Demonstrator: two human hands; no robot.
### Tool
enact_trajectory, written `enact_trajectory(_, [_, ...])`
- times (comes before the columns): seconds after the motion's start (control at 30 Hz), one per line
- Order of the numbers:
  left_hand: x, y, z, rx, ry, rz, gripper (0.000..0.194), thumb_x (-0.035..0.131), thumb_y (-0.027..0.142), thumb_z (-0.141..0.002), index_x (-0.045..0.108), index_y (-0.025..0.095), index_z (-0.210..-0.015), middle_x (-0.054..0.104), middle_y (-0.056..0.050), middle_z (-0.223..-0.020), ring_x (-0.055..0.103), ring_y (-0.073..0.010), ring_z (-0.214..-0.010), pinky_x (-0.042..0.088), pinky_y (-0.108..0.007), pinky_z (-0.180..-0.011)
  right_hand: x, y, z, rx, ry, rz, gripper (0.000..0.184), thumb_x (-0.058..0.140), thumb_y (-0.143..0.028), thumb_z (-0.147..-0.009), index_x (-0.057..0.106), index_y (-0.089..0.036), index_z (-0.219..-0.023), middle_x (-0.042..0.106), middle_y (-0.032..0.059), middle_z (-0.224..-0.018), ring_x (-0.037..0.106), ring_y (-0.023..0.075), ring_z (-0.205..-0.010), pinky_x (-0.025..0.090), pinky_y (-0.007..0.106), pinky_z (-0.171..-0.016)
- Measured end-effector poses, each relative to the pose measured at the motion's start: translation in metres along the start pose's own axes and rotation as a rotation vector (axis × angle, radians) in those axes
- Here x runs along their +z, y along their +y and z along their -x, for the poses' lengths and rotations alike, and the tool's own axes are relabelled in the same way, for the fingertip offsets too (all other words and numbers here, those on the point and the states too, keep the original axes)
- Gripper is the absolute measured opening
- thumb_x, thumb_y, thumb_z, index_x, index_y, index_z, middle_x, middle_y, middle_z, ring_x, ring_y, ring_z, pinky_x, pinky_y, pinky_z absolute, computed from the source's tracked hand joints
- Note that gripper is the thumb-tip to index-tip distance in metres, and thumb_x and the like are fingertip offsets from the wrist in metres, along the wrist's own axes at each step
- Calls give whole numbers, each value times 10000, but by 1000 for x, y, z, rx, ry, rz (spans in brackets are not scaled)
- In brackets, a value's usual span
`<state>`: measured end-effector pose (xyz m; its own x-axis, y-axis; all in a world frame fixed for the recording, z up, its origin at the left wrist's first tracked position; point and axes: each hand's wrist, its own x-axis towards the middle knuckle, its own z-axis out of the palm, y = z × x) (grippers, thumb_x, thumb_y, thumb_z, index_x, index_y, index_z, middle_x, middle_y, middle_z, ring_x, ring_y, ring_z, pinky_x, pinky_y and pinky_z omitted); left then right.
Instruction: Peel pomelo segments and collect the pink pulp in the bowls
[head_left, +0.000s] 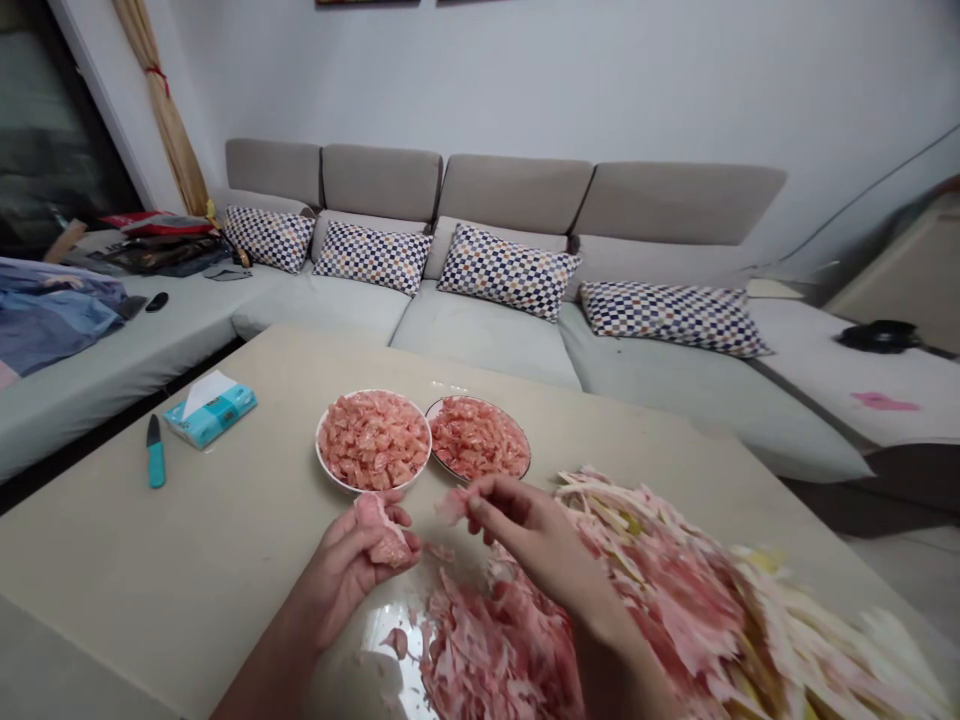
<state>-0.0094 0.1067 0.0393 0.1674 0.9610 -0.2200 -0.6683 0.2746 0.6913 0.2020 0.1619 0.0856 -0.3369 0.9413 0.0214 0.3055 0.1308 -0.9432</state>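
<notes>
On a beige table [247,510] before a grey sofa [517,198], the left hand [346,568] grasps a pomelo segment [382,532]; the right hand [540,540] pinches membrane [451,507].

A long grey sofa [487,335] stands before a pale wall [525,90], a tan curtain [163,110] hanging left.

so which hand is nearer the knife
Left. The left hand is right of the knife, apart from it; the right hand is farther off, beyond the left.
</notes>
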Motion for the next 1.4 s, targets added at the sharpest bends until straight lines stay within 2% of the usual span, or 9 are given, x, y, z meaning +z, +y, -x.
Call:
enact_trajectory(0.17, [4,-9,-1,-1,5,-107,322,714,230,-765,598,198,-1063,624,-58,-1008,623,-165,-798,506,-339,-774,24,2,-4,41,-138,-146,262,588,-423,-858,633,-167,-830,609,2,-681,556,124,-617,445,226,-569])
enact_trajectory(0.33, [5,-16,-4,32,0,-175,375,791,245,-686,591,187,-998,640,-23,-875,575,-113,-669,449,-243,-619,35,2,-4,45,-112,-170,270,616,-420,-850,653,-154,-825,624,9,-715,537,111,-613,442,225,-582])
enact_trajectory(0.5, [5,-19,-6,44,59,-198,319,760,256,-726,585,167,-977,619,1,-787,560,-101,-641,425,-230,-597,43,2,-6,31,-103,-161,267,630,-413,-838,667,-149,-819,619,10,-705,529,113,-613,435,226,-576])
enact_trajectory(0.77, [4,-13,-5,39,72,-270,261,751,277,-725,570,154,-867,598,31,-650,525,-86,-530,435,-240,-582,52,4,-6,21,67,-140,275,632,-420,-824,673,-153,-769,634,22,-700,533,122,-598,421,225,-547])
enact_trajectory(1.0, [4,-7,-4,30,99,-345,308,767,309,-700,548,164,-860,602,34,-610,553,-102,-526,381,-213,-522,55,1,0,-17,136,-80,292,608,-436,-846,665,-157,-779,629,25,-690,544,130,-591,428,224,-540])
enact_trajectory(1.2, [3,-4,-3,36,75,-383,297,759,317,-706,554,167,-859,584,43,-592,526,-89,-496,362,-208,-509,59,-3,5,-82,185,-69,288,602,-427,-856,659,-159,-768,626,24,-677,541,128,-578,429,223,-541])
enact_trajectory(1.4, [2,-4,1,6,54,-407,284,765,306,-701,545,175,-822,571,45,-617,534,-88,-522,346,-196,-485,42,-9,4,-129,280,-43,262,561,-414,-890,615,-178,-789,576,-10,-643,522,117,-582,420,213,-555])
